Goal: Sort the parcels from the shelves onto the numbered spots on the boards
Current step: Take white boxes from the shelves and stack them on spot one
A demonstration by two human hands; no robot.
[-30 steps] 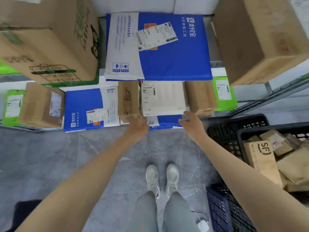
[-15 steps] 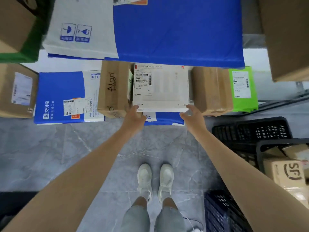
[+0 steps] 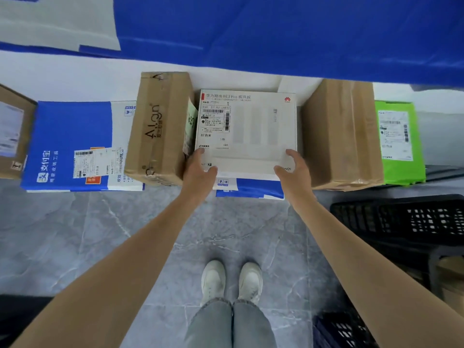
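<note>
A flat white box with a shipping label lies on the low shelf, on top of a blue and white mailer. My left hand grips its near left corner, thumb on the top face. My right hand grips its near right corner the same way. A tall brown carton marked "Align" stands tight against the box on its left. A plain brown carton stands on its right.
A blue and white mailer and a brown box lie further left; a green parcel lies at the right. A large blue mailer overhangs from the shelf above. Black crates stand on the grey floor to my right.
Both hands reached from the shelf edge up to the white box and closed on its near corners. The camera moved closer and lower toward the low shelf.
</note>
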